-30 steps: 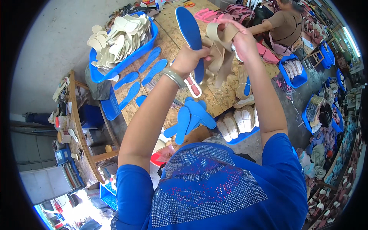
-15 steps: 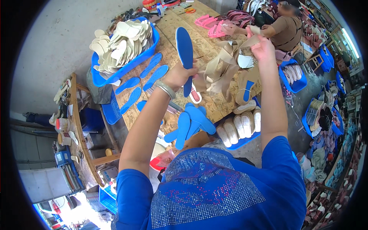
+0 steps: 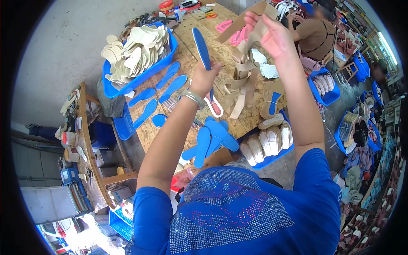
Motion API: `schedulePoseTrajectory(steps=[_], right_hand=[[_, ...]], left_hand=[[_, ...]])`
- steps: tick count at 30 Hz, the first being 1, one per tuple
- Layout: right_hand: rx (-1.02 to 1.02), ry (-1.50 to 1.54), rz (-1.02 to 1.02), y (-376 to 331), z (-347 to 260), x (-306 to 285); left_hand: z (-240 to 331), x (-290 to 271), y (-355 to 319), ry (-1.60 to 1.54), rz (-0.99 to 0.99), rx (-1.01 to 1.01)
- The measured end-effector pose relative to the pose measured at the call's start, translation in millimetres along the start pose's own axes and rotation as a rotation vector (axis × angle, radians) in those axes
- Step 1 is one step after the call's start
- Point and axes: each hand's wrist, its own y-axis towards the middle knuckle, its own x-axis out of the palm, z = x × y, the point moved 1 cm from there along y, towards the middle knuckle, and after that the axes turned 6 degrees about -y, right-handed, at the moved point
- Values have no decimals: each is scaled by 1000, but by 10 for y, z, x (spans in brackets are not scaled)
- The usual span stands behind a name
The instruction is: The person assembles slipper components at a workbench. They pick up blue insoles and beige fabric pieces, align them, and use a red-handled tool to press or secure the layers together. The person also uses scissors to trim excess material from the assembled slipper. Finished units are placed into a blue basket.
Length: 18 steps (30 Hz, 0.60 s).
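The right hand (image 3: pixel 276 40) is now farther out and more to the left than half a second ago, and the blue insole (image 3: pixel 201 46) is turned more edge-on. Nearest the body, loose insoles (image 3: pixel 213 135) overlap at the table's (image 3: pixel 187 47) edge. Beyond, the left hand (image 3: pixel 204 79) is closed around the blue insole, above the table. Farther out, the right fingers grip a raised tan strip (image 3: pixel 236 29). A co-worker (image 3: pixel 315 39) is past the table.
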Motion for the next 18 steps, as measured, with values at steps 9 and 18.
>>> schedulePoseTrajectory(steps=[9, 18], right_hand=[[15, 140, -6, -51, 89, 332], [-150, 130, 346, 316, -47, -1018]], left_hand=[[-270, 307, 128, -92, -167, 212], [-15, 158, -100, -50, -235, -31]])
